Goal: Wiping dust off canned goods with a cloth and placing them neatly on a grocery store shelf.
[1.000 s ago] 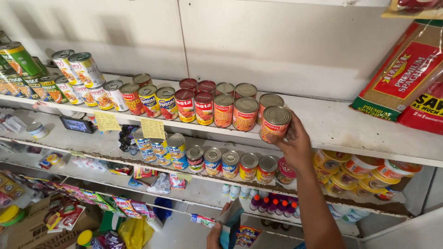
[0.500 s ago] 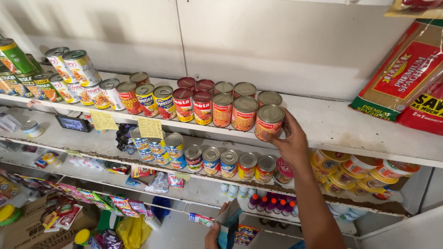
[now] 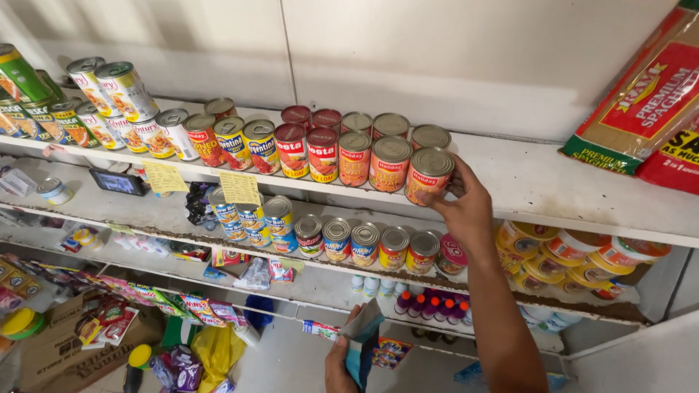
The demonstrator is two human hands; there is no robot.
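At seven o'clock the left hand (image 3: pixel 339 364) is closed around a thin blue packet (image 3: pixel 362 342), low in front of the bottom shelf. At the centre, rows of cans (image 3: pixel 320 149) line the top shelf (image 3: pixel 553 182). At the three o'clock end of the front row, the right hand (image 3: pixel 466 207) clasps an orange-labelled can (image 3: pixel 428 175), which rests on the shelf beside its neighbour. At two o'clock lie spaghetti packs (image 3: pixel 644 94).

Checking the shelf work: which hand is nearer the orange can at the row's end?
Right. The right hand grips the orange can; the left hand is far below, holding a blue packet.
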